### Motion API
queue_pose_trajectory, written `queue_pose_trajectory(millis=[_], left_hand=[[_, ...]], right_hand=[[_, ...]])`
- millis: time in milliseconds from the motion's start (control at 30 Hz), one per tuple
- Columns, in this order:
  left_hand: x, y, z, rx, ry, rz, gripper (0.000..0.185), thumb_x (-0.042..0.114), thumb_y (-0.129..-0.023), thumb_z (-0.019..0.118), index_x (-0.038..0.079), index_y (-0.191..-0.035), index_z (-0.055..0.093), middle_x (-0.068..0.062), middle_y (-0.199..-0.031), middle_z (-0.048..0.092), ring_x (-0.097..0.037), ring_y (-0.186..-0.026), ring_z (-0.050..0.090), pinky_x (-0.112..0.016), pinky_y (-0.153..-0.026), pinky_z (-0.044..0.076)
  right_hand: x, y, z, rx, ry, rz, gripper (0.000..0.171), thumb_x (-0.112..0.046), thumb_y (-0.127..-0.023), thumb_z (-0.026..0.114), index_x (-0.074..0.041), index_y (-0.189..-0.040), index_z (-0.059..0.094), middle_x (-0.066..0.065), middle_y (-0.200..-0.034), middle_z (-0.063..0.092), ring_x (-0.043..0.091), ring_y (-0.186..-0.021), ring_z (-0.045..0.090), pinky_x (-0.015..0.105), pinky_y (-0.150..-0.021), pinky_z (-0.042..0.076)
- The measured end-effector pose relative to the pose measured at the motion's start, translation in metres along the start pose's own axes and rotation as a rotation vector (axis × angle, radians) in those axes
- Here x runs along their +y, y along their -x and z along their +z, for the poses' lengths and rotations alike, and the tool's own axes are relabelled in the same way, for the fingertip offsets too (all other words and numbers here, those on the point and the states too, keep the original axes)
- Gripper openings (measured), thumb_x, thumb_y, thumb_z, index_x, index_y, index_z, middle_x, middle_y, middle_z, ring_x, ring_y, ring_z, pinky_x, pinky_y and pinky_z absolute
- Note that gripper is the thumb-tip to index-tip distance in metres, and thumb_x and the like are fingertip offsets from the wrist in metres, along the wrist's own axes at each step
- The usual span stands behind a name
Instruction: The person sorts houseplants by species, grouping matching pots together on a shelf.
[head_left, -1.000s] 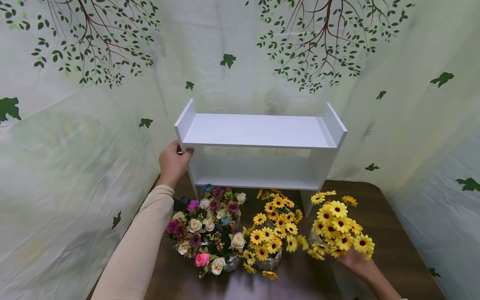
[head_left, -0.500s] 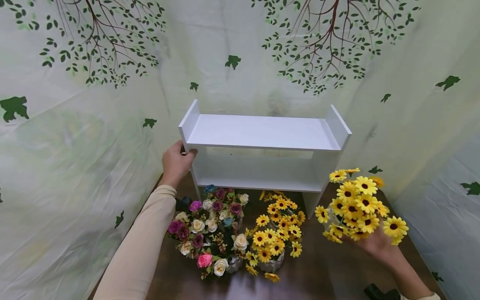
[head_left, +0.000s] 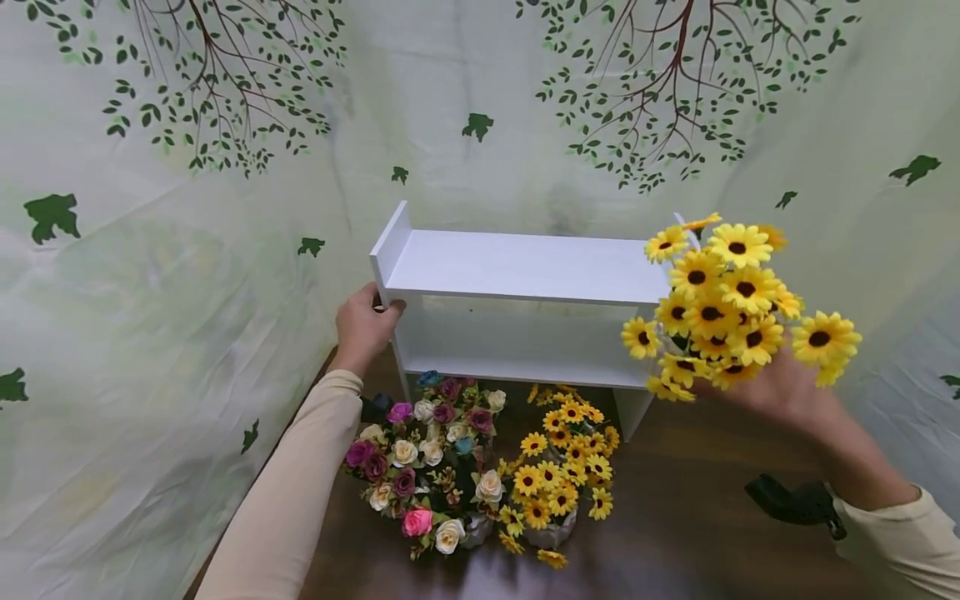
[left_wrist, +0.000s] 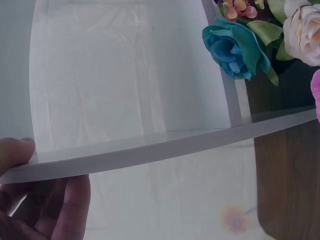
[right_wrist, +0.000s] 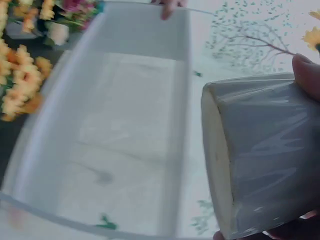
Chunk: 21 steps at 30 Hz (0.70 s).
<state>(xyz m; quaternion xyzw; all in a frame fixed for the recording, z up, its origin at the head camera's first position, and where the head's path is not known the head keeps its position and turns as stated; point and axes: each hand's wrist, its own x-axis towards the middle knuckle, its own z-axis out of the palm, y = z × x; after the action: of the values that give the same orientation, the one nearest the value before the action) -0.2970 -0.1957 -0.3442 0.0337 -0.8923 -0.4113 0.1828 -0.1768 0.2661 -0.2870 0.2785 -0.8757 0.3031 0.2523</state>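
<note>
Pot of yellow artificial sunflowers (head_left: 731,304), wrapped grey-white pot (right_wrist: 260,155): right hand (head_left: 780,392) is gripping it aloft, fingers curling round the pot wall.
White two-tier wooden shelf unit (head_left: 525,271) is lying leftward and beyond those fingers, its long axis running left to right; left hand (head_left: 365,327) is clasping its far left end, thumb (left_wrist: 15,152) over the board edge. No readable labels or writing.
</note>
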Motion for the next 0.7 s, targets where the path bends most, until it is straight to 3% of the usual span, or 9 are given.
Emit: queue_pose_trajectory(millis=[33,67,167,233,300,500,700], left_hand=[[0.000,0.000,0.000,-0.002,-0.001,-0.004,0.040,0.023,-0.094,0.059,0.003,-0.129,0.061,-0.021,-0.122,0.069,-0.037,-0.104,0.068,-0.051,-0.085,0.057],[0.000,0.001,0.000,-0.004,-0.001,-0.008,0.040,0.023,-0.095,0.059,0.003,-0.129,0.060,-0.021,-0.123,0.068,-0.037,-0.105,0.068,-0.051,-0.086,0.057],[0.001,0.002,0.001,-0.002,0.000,-0.008,0.040,0.023,-0.095,0.059,0.003,-0.129,0.060,-0.021,-0.123,0.068,-0.037,-0.105,0.067,-0.051,-0.086,0.057],[0.000,0.002,0.001,0.000,-0.002,-0.005,0.040,0.023,-0.094,0.059,0.003,-0.128,0.061,-0.021,-0.122,0.069,-0.037,-0.105,0.068,-0.051,-0.086,0.057],[0.000,0.002,0.001,0.001,-0.002,-0.007,0.039,0.023,-0.093,0.059,0.003,-0.127,0.062,-0.021,-0.121,0.069,-0.037,-0.104,0.068,-0.051,-0.085,0.057],[0.001,0.002,0.001,0.006,-0.002,-0.018,0.041,0.024,-0.093,0.060,0.004,-0.128,0.062,-0.020,-0.124,0.068,-0.037,-0.107,0.068,-0.051,-0.087,0.057],[0.001,0.001,0.000,0.004,0.016,-0.027,0.041,0.024,-0.092,0.061,0.005,-0.129,0.061,-0.020,-0.127,0.067,-0.038,-0.111,0.067,-0.051,-0.089,0.057]], right_hand=[[-0.004,-0.008,-0.004,-0.014,-0.004,0.028,0.082,0.004,-0.052,0.086,0.003,-0.127,0.050,-0.038,-0.111,0.046,-0.019,-0.101,0.043,0.000,-0.087,0.032],[-0.007,-0.015,-0.008,-0.039,-0.005,0.054,0.080,0.003,-0.056,0.086,0.001,-0.128,0.050,-0.034,-0.111,0.048,-0.018,-0.099,0.045,0.001,-0.086,0.033],[-0.017,-0.037,-0.016,-0.103,0.017,0.169,0.070,-0.007,-0.068,0.086,-0.008,-0.129,0.052,-0.017,-0.108,0.059,-0.014,-0.090,0.049,0.007,-0.080,0.036],[-0.023,-0.050,-0.016,-0.117,-0.003,0.234,0.067,-0.012,-0.072,0.085,-0.012,-0.130,0.052,-0.002,-0.109,0.064,-0.010,-0.088,0.053,0.012,-0.078,0.037],[-0.028,-0.062,-0.014,-0.125,-0.009,0.286,0.067,-0.018,-0.073,0.086,-0.016,-0.131,0.051,0.004,-0.113,0.066,-0.008,-0.089,0.054,0.015,-0.078,0.038],[-0.031,-0.096,0.000,-0.104,-0.080,0.317,0.077,-0.026,-0.072,0.089,-0.022,-0.136,0.046,0.003,-0.128,0.060,0.002,-0.104,0.052,0.024,-0.087,0.039],[-0.030,-0.127,0.020,-0.106,-0.222,0.328,0.089,-0.027,-0.070,0.090,-0.023,-0.143,0.039,0.005,-0.141,0.053,0.017,-0.129,0.050,0.042,-0.110,0.040]])
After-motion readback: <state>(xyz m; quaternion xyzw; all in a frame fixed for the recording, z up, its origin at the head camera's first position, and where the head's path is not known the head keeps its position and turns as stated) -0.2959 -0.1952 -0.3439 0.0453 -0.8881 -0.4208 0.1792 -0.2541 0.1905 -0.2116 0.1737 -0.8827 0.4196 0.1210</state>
